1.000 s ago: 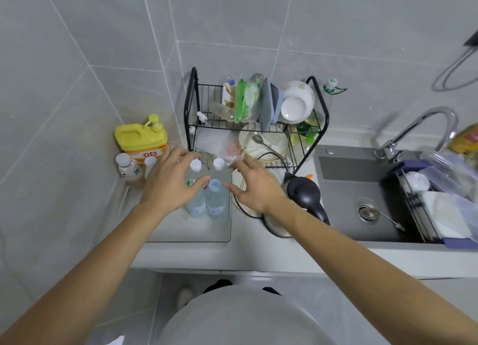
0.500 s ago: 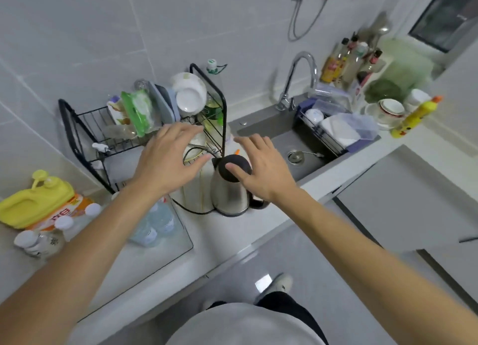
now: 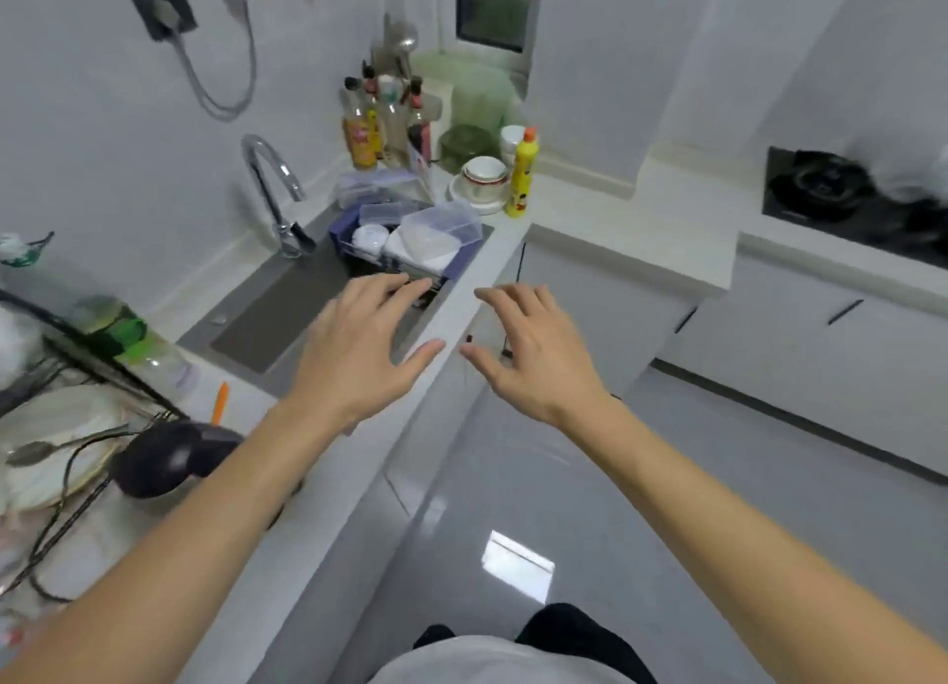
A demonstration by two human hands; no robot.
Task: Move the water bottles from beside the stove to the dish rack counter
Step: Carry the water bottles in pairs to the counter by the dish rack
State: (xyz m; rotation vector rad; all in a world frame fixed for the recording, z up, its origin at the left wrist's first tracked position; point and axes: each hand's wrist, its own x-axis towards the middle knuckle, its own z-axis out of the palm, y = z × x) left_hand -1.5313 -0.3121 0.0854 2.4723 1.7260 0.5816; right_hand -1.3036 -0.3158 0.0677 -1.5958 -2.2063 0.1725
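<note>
My view: tall yellow squeeze bottle with orange cap (image 3: 519, 181), black glass gas stove (image 3: 851, 199), grey sink basin (image 3: 308, 299), white countertop (image 3: 605, 206), black-lidded kettle (image 3: 169, 458), glossy grey floor (image 3: 641, 504)

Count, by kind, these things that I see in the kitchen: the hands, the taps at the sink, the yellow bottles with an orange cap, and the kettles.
hands: 2, the left hand and the right hand, both with fingers spread and holding nothing
tap: 1
yellow bottle: 1
kettle: 1
total: 5

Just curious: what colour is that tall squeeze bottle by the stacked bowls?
Yellow squeeze bottle with an orange cap, seen in the head view.
</note>
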